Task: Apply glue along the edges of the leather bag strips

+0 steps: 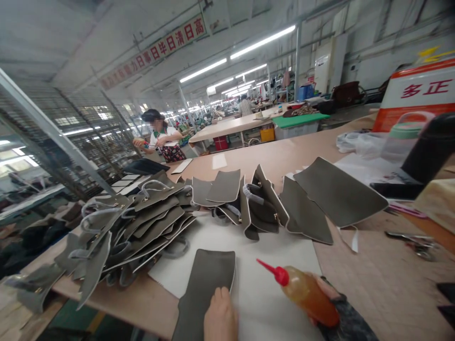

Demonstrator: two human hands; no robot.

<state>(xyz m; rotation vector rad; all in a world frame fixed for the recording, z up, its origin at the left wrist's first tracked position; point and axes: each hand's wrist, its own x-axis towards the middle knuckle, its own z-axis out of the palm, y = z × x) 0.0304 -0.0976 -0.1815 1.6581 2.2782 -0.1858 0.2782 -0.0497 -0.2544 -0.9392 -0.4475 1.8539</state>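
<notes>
My left hand presses with bent fingers on the right edge of a dark grey-green panel lying at the front of the white sheet. To the right, my right hand is wrapped round a squeeze bottle of amber liquid, whose red nozzle points up and left, above the sheet and apart from the panel. Behind the panel lie a heap of similar pieces with wrapped handles, a folded piece standing up and flat panels.
Metal scissors lie at the right, near a black bottle, a clear jug with a green lid and a red and white box. Across the table at the back left, a person stands beside wire racks.
</notes>
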